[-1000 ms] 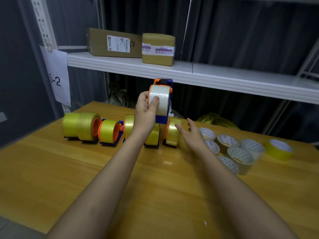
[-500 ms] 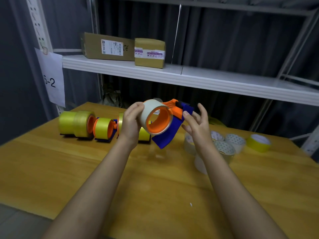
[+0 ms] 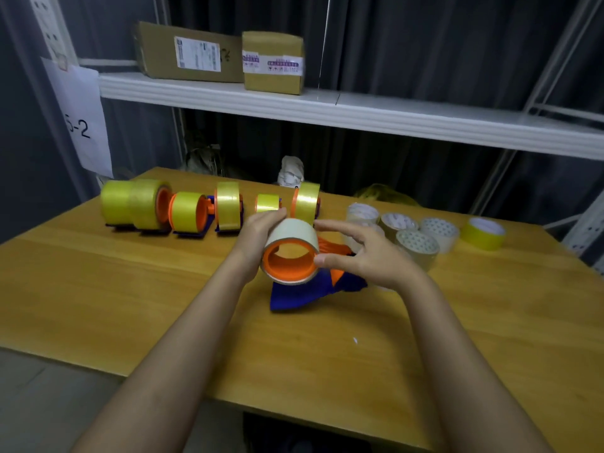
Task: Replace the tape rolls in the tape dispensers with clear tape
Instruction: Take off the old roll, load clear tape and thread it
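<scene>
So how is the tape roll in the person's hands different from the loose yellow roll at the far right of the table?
The held tape roll is pale cream; the loose yellow roll is bright yellow. The held tape roll sits on a dispenser's orange hub, gripped by the left hand and right hand, its opening facing the camera. The loose yellow roll lies flat, untouched. Both are tape rolls.

Both my forearms reach forward. My left hand [image 3: 261,237] curls its fingers around a roll; my right hand [image 3: 366,256] pinches its rim with thumb and fingers.
</scene>
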Demonstrator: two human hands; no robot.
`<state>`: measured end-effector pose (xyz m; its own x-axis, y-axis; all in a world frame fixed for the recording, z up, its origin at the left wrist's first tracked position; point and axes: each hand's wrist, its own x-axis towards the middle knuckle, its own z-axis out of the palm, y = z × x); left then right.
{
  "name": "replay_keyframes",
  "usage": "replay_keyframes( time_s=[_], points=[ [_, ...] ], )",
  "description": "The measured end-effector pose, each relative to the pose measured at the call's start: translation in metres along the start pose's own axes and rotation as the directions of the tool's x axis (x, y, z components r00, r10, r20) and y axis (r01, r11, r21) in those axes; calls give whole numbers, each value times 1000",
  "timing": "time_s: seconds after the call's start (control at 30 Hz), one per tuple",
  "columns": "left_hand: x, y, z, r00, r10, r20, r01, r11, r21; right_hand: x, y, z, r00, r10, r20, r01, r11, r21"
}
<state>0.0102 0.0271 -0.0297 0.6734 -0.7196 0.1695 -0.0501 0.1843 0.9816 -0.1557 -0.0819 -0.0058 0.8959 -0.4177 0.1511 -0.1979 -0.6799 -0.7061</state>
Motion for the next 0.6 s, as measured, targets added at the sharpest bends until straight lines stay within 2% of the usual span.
replay_keyframes(
  time_s=[0.07, 0.2, 0.27, 0.43, 0.6],
  points=[
    [-1, -9, 3, 997, -46, 63, 45, 999, 10, 1, 4, 6, 998, 12, 56, -13, 1000, 29],
    [5, -23, 7, 995, -79, 63, 77, 996, 35, 3, 23, 17, 999, 27, -25, -24, 996, 89],
    [9, -26, 10, 997, -53, 58, 47, 993, 107, 4, 34, 20, 996, 48, -74, -36, 987, 155],
    [7, -39, 12, 987, 148, 66, -158, 967, 199, 3, 54, 37, 967, 123, -224, -52, 953, 298],
    [-5, -52, 7, 976, 121, 184, -157, 967, 199, 2, 57, 43, 962, 102, -252, -38, 968, 249]
  ],
)
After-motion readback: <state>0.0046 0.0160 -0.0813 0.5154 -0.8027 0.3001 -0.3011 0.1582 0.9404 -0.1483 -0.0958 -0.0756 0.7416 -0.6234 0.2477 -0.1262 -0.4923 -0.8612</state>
